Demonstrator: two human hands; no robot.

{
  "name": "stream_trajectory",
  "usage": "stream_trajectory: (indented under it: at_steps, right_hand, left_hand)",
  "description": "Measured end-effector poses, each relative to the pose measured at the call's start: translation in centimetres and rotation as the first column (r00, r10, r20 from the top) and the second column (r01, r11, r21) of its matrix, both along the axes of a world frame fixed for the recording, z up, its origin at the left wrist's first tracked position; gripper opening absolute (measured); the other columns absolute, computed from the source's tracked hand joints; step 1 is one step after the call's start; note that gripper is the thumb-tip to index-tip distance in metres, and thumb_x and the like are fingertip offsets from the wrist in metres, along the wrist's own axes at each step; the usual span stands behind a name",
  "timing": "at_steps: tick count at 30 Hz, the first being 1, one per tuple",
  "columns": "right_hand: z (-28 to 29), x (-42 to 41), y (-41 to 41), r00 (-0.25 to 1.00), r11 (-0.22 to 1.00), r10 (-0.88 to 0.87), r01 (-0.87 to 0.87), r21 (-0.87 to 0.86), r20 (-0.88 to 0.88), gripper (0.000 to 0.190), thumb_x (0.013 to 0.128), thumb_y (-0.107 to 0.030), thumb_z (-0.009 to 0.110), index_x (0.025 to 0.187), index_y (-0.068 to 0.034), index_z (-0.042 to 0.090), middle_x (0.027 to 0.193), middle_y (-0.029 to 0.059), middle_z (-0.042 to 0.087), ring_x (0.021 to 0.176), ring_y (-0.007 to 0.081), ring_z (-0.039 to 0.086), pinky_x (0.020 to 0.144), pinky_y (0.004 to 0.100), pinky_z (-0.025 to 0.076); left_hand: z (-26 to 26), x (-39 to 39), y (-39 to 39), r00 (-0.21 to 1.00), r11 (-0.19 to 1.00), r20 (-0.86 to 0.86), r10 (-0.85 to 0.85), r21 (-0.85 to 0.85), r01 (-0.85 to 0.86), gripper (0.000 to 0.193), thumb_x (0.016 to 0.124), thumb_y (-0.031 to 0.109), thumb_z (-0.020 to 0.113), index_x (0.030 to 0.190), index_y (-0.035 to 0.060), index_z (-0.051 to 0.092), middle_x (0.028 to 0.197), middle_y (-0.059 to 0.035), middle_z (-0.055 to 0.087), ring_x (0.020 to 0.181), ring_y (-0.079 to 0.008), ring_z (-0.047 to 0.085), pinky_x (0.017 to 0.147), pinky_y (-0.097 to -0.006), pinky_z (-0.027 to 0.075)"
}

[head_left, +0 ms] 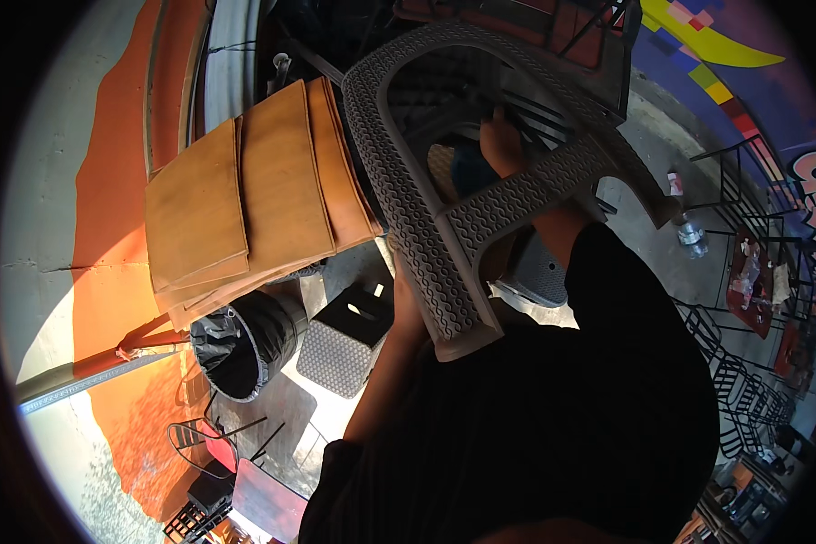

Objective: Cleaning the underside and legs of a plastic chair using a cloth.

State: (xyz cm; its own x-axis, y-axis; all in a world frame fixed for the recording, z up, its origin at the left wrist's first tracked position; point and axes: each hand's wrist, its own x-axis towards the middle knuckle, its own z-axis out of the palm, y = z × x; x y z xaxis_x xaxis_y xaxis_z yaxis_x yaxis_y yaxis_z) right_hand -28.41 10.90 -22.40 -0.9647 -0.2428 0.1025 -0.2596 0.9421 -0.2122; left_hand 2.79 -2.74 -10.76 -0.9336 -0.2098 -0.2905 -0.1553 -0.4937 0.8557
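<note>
A dark brown plastic chair (pixel 408 197) with a moulded rattan pattern is raised in front of me, its curved frame and crossbar towards the camera. My left hand (pixel 409 299) is against the lower left side of the frame, with its fingers mostly hidden behind the plastic. Beyond the crossbar, my right hand (pixel 502 141) is curled near the darker inner parts of the chair; what lies within its fingers is unclear. Brown sheets or boards (pixel 279 177) lie stacked just left of the frame.
Below the stack stand a bin lined with a black bag (pixel 228 350) and a grey patterned stool (pixel 340 350). Folding chairs (pixel 262 500) are at the lower left. A plastic bottle (pixel 691 236), a red table (pixel 748 285) and several black metal chairs (pixel 741 387) are to the right.
</note>
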Motion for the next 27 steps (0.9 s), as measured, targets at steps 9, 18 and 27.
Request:
stream_trajectory:
  at_steps: [9, 18, 27]
  right_hand:
    - [-3.3, 6.5, 10.4, 0.712, 0.907, 0.3, -0.42, -0.042, -0.635, 0.029, 0.092, -0.018, 0.052, 0.116, -0.008, 0.063, 0.131, 0.0255, 0.05, 0.101, 0.0397, 0.062, 0.082, 0.0498, 0.053]
    - [0.2, 19.2, 13.6, 0.99, 0.987, -0.009, 0.031, -0.156, 0.142, 0.038, 0.08, -0.01, 0.061, 0.118, -0.009, 0.061, 0.124, 0.0222, 0.049, 0.091, 0.0401, 0.063, 0.072, 0.0488, 0.056]
    - [2.3, 22.2, 16.5, 0.987, 0.943, -0.061, 0.106, -0.316, 0.148, 0.041, 0.079, -0.01, 0.064, 0.12, -0.01, 0.062, 0.119, 0.0197, 0.052, 0.096, 0.0394, 0.062, 0.078, 0.047, 0.054]
  left_hand:
    - [1.7, -1.4, 0.3, 1.0, 1.0, -0.003, -0.019, 0.012, 0.019, 0.053, 0.105, 0.039, 0.029, 0.144, 0.003, 0.032, 0.132, -0.0119, 0.051, 0.115, -0.0203, 0.056, 0.097, -0.0315, 0.047]
    - [-7.2, 0.2, -3.8, 0.974, 0.759, -0.143, -0.176, -0.649, 0.042, 0.044, 0.098, 0.022, 0.047, 0.139, 0.0047, 0.041, 0.125, -0.013, 0.056, 0.115, -0.0232, 0.055, 0.098, -0.0351, 0.045]
    - [-6.3, -0.6, -5.3, 0.987, 0.178, -0.153, -0.053, -0.974, -0.142, 0.026, 0.094, 0.016, 0.052, 0.114, 0.0041, 0.062, 0.109, -0.0149, 0.065, 0.105, -0.031, 0.059, 0.094, -0.0395, 0.044]
